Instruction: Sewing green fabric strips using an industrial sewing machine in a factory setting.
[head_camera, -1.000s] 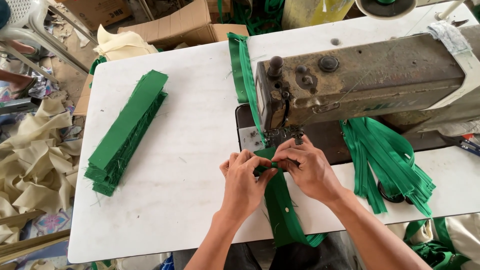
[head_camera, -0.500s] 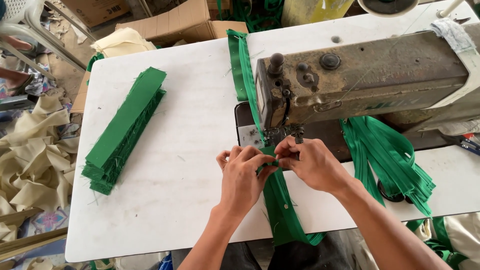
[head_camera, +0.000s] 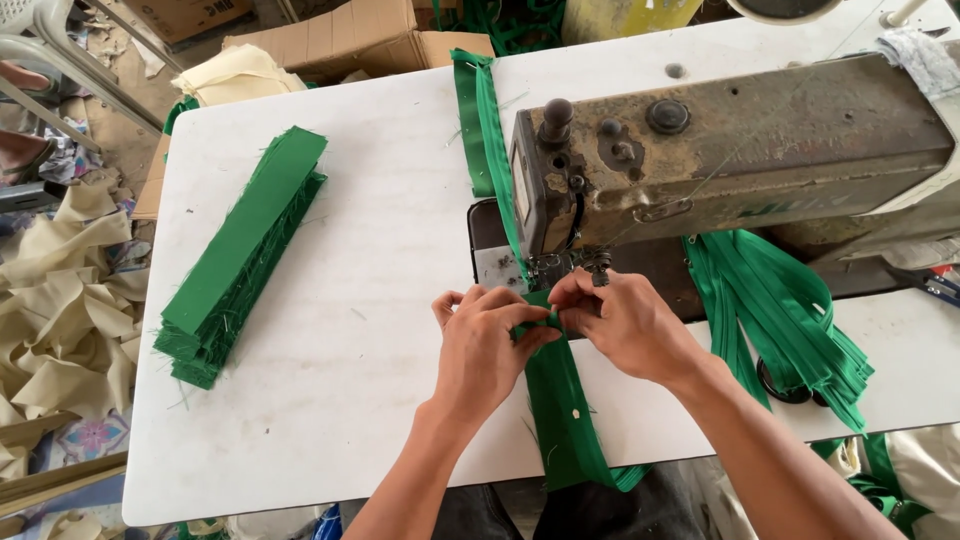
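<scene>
Both my hands pinch a long green fabric strip (head_camera: 563, 410) just in front of the needle of an old, worn sewing machine (head_camera: 730, 150). My left hand (head_camera: 488, 345) grips the strip's left edge, and my right hand (head_camera: 620, 322) holds it from the right, fingertips meeting under the presser foot. The strip runs back under the machine and on along the white table (head_camera: 370, 300), and its near end hangs over the table's front edge towards me.
A stack of cut green strips (head_camera: 240, 255) lies on the table's left part. More green strips (head_camera: 790, 320) pile under the machine arm at right. Cardboard boxes (head_camera: 360, 40) stand behind the table. Cream fabric scraps (head_camera: 55, 320) cover the floor at left.
Both hands with the strip have shifted slightly up towards the needle. The camera view has drifted a little, and the rest stays the same.
</scene>
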